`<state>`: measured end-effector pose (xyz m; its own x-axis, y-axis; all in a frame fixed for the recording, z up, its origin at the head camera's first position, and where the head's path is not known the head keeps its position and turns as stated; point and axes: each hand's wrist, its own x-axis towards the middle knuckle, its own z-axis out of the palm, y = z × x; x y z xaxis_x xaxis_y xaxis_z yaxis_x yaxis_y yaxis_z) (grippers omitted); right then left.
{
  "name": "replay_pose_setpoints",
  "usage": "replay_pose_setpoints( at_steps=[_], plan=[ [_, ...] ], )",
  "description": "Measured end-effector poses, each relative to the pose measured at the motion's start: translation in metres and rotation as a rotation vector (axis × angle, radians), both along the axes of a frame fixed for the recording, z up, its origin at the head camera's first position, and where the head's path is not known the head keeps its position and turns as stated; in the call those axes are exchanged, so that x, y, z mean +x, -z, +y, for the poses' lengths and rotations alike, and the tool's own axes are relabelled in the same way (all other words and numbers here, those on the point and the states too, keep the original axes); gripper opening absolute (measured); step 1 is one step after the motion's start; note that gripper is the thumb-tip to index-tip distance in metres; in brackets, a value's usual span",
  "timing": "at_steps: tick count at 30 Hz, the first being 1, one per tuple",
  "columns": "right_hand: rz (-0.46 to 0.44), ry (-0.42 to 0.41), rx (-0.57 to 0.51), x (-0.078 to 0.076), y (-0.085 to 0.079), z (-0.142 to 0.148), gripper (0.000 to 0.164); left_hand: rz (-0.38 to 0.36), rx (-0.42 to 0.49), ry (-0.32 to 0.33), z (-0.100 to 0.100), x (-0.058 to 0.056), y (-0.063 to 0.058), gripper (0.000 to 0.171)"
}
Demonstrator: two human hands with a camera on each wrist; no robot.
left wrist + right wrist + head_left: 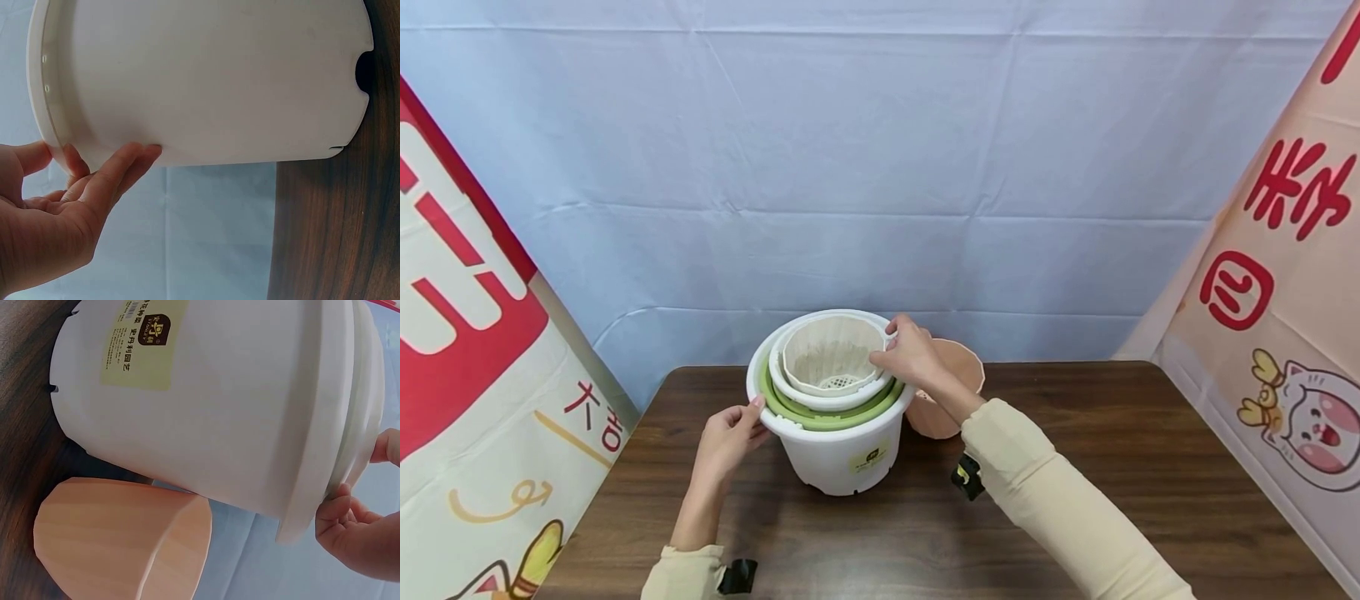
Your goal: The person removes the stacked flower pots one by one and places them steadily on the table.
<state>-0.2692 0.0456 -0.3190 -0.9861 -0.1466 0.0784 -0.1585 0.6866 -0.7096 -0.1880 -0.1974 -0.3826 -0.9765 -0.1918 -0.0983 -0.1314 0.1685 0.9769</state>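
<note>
A large white flower pot (820, 460) stands on the table with a green pot (829, 423), a smaller white pot (827, 402) and a cream fluted pot (831, 337) nested inside it. The cream one has a holed bottom. With thumb and index finger, my left hand (728, 435) pinches the large pot's rim at its left; other fingertips lie near the outer wall in the left wrist view. My right hand (913, 354) pinches the smaller white pot's rim at the right side of the stack. A yellow label (145, 344) is stuck on the large pot's wall.
An orange-pink faceted pot (936, 417) stands close to the right of the stack, partly behind my right wrist. The dark wooden table (1090, 467) ends at a pale blue cloth backdrop (850, 167). Printed banners (1285, 275) hang at both sides.
</note>
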Motion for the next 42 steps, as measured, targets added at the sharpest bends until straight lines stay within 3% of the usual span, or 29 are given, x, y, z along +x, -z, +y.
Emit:
replay_pose_setpoints(
  at_steps=[14, 28, 42],
  plan=[
    [-0.039, 0.015, -0.043, 0.0005, -0.0045, 0.0045, 0.039, 0.004, 0.002, -0.002, 0.0008, -0.0008, 0.0007, 0.046],
    [-0.009, 0.020, -0.053, 0.0005, -0.0064, 0.0079, 0.033, 0.021, 0.012, -0.011, 0.0013, -0.0016, 0.0027, 0.044],
    [-0.048, -0.028, -0.194, -0.0013, -0.0086, 0.0080, 0.030, 0.012, 0.016, -0.007, 0.0001, -0.0001, 0.0024, 0.048]
  ],
)
